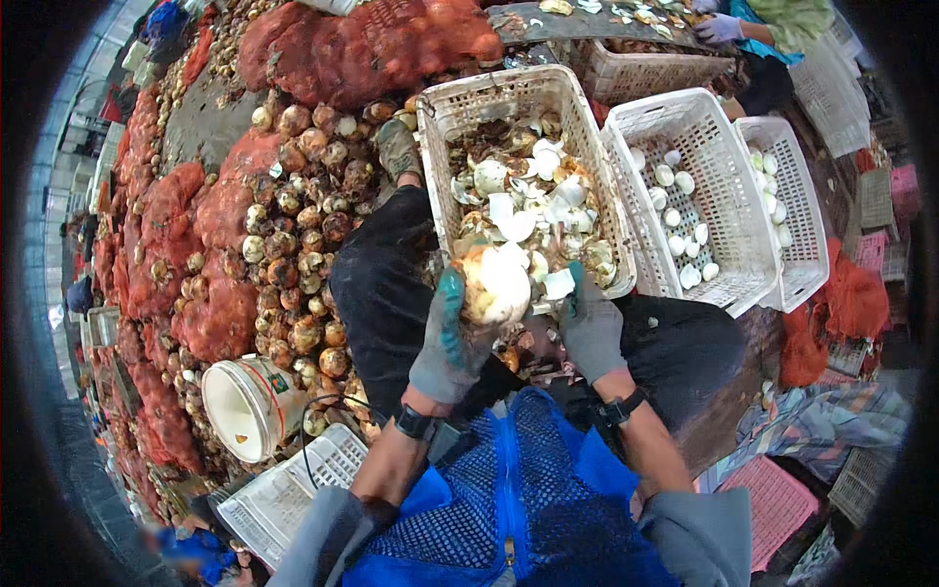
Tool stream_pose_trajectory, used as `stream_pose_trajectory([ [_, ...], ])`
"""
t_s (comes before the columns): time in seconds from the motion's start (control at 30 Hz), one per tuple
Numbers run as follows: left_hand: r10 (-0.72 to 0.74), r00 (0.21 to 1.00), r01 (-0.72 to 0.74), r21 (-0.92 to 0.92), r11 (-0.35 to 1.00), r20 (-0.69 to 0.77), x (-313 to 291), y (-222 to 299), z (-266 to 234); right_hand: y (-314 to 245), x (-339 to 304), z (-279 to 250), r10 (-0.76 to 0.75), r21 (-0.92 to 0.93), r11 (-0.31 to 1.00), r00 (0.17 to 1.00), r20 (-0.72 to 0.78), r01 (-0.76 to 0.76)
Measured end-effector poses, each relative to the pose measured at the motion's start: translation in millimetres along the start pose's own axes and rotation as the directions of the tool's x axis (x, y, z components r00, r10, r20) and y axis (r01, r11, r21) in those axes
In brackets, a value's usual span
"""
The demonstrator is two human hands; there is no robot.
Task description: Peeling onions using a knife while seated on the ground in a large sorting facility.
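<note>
Two gloved hands: left hand point(452, 338) cupped around one large pale onion point(497, 284), held at the near end of the scrap crate point(489, 90); right hand point(593, 328) seems pinched on one white piece point(559, 284) just beside it, anything more in that grip cannot tell. Best handled, I judge, with onion deep in palm, left fingertips clear of the right, bits dropping crateward. Outward: peelings point(516, 217) too jumbled to count; nearer white crate point(726, 147), roughly eleven white bulbs point(676, 245); farther white crate point(818, 230), several; one bucket point(227, 411).
</note>
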State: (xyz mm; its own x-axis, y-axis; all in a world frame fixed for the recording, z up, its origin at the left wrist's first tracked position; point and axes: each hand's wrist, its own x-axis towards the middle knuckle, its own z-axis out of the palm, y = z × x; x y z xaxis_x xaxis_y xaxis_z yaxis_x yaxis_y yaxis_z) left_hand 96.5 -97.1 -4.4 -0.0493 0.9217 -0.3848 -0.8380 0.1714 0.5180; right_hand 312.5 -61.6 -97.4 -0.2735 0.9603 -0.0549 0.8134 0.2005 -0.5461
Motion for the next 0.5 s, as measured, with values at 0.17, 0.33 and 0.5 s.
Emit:
stream_pose_trajectory([
  [0.17, 0.140, 0.988, -0.152, 0.282, 0.947, 0.063, 5.8, -8.4, -9.0, -34.7, 1.7, -20.7, 0.266, 0.792, 0.483, 0.924, 0.275, -0.375],
  [0.33, 0.151, 0.965, -0.239, 0.484, 0.842, 0.214, 7.8, -18.5, -2.9, -53.3, -5.6, 0.0, 0.230, 0.912, -0.165, 0.884, 0.406, -0.376],
  [0.5, 0.205, 0.921, -0.389, 0.805, 0.448, 0.331, 5.6, -12.8, 5.3, -55.2, -5.0, -23.6, 0.176, 0.849, -0.380, 0.873, 0.455, -0.366],
])
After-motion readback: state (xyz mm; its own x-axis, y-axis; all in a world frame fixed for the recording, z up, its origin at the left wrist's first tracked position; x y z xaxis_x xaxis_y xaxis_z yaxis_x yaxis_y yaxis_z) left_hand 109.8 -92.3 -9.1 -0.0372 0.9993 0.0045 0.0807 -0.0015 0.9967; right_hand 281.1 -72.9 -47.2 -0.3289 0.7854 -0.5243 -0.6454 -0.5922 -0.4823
